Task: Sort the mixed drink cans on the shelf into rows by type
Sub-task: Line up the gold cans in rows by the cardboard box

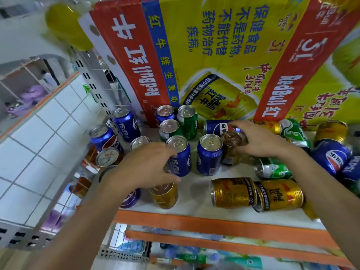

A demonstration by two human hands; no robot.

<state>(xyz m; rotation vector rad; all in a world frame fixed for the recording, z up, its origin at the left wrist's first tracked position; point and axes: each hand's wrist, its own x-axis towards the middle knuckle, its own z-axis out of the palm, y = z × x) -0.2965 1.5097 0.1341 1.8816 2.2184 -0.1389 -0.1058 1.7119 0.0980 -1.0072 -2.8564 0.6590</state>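
Blue can [180,159] (upright) in left hand [145,165], grip curled; right hand [260,140] clasps gold can [231,148].

Single head-worn wide-angle view, looking steeply down, close over the shelf [194,193]

Bright, even light; glare on can tops [211,141], wide-angle bending and blur toward the edges.

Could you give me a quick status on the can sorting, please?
Left hand grips upright blue Pepsi can. Right hand grips gold can. Two tipped gold cans lie unsorted at the shelf front.
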